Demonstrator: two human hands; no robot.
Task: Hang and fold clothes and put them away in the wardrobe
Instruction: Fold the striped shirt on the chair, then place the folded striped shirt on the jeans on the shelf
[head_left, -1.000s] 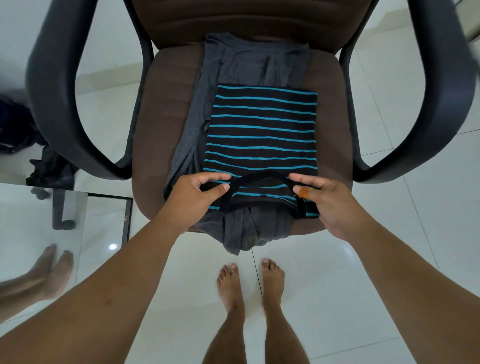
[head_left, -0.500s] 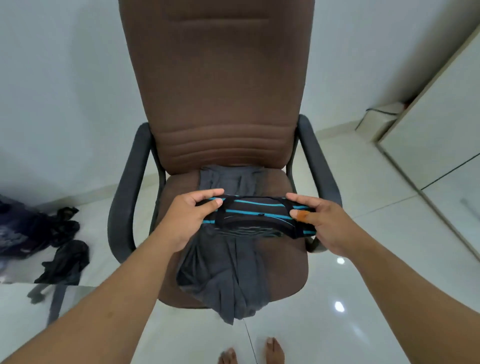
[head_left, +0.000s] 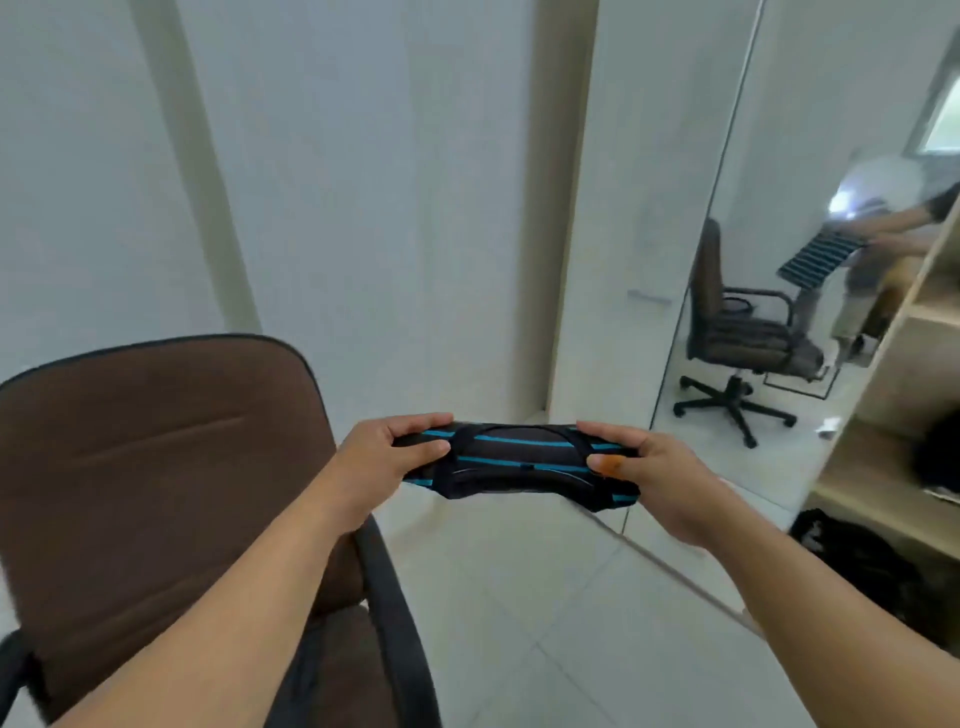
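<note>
Both hands clenched on my folded striped shirt (head_left: 519, 465), left hand (head_left: 387, 460) and right hand (head_left: 649, 480) at opposite ends, long axis level across me in midair; wardrobe shelves (head_left: 883, 467) lie right, so right grip leads.

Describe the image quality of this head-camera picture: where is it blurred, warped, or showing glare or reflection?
Head view: soft, even light; the wide lens bows the wall lines and the chair back; edges smear with motion blur; the striped shirt between the left hand and right hand stays fairly sharp; the mirror reflects chair and person, with a bright glare spot.
</note>
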